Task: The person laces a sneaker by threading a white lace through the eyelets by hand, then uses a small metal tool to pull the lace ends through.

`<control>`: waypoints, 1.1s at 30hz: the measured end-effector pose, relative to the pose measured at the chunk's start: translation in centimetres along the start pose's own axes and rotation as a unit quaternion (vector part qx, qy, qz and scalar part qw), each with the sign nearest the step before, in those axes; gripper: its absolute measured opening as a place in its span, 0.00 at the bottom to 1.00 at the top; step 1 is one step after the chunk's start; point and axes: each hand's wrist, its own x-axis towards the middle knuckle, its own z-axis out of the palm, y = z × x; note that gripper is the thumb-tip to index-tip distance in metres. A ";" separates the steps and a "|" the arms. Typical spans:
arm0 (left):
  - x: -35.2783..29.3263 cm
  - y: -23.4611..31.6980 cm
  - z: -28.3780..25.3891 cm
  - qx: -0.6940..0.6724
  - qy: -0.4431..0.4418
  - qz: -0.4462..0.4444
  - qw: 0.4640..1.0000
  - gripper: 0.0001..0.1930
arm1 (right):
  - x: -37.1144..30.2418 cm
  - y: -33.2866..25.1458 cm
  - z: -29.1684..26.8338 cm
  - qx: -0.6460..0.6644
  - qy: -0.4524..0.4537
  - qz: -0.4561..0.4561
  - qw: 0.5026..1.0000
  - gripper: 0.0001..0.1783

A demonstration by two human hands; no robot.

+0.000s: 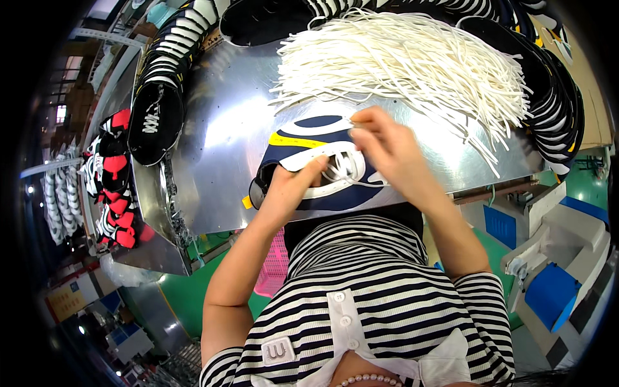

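A navy, white and yellow shoe upper (298,142) lies on the metal table close to my body. My left hand (290,188) grips it at the opening, thumb on the white edge and the other fingers partly hidden inside. White shoelace (350,165) sits looped across the upper's eyelet area, beside my left thumb. At the upper's far right edge is my right hand (391,149), thumb and forefinger closed in a pinch. Slight blur and the fingers themselves hide what is between them.
A large heap of loose white laces (400,61) covers the table (222,122) beyond the upper. Nested rows of shoe uppers (155,122) curve along the left, back and right edges. Red, black and white uppers (116,187) hang at far left. A pink basket (274,264) stands below the table.
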 end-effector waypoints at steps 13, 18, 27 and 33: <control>1.0 1.7 0.0 -0.075 -0.035 -0.108 0.991 0.15 | 0.8 2.4 3.9 -0.161 0.080 -0.021 0.983 0.09; -6.9 7.9 -6.0 -0.487 -0.123 0.108 0.858 0.07 | 1.1 3.6 4.4 -0.199 0.134 -0.016 0.971 0.08; -4.8 1.4 0.2 0.472 0.082 0.354 0.803 0.06 | 0.9 2.8 3.3 -0.058 0.116 -0.029 0.991 0.10; -3.9 -1.0 2.8 0.490 0.143 0.307 0.804 0.08 | -3.8 0.6 1.8 0.074 0.053 -0.015 0.996 0.10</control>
